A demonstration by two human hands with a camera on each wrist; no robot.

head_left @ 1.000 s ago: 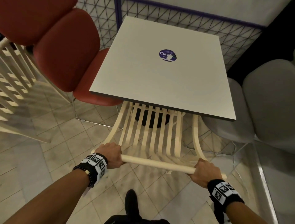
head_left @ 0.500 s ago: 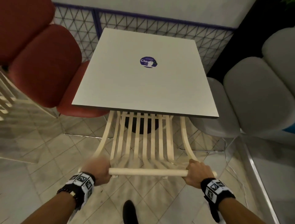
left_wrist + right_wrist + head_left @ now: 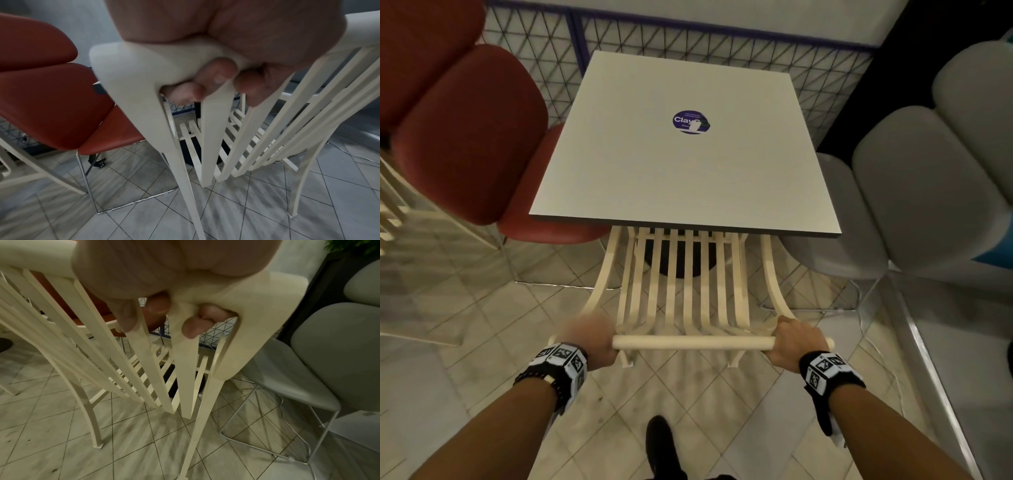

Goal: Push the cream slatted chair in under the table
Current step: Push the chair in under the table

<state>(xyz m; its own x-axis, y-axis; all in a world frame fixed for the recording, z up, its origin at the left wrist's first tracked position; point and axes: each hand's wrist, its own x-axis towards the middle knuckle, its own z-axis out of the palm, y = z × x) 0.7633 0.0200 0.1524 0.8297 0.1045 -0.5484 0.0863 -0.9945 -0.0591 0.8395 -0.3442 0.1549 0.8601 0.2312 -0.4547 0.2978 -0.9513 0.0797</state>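
Note:
The cream slatted chair (image 3: 685, 291) stands in front of me, its seat hidden under the square grey table (image 3: 688, 178). Only its slatted back and round top rail (image 3: 693, 342) stick out past the table's near edge. My left hand (image 3: 589, 337) grips the rail's left end, blurred in the head view. In the left wrist view its fingers (image 3: 216, 76) curl under the rail (image 3: 131, 55). My right hand (image 3: 792, 339) grips the rail's right end, and its fingertips (image 3: 195, 327) wrap under the rail between the slats (image 3: 185, 369).
A red padded chair (image 3: 469, 137) stands at the table's left side, a grey padded chair (image 3: 924, 192) at its right. A wire-mesh partition (image 3: 544, 61) runs behind the table. Another cream slatted chair (image 3: 393, 212) is at the far left. The floor is tiled; my shoe (image 3: 661, 442) is below.
The chair has straightened square to the table and its seat has slid further under the top. Both hands kept their grip on the rail.

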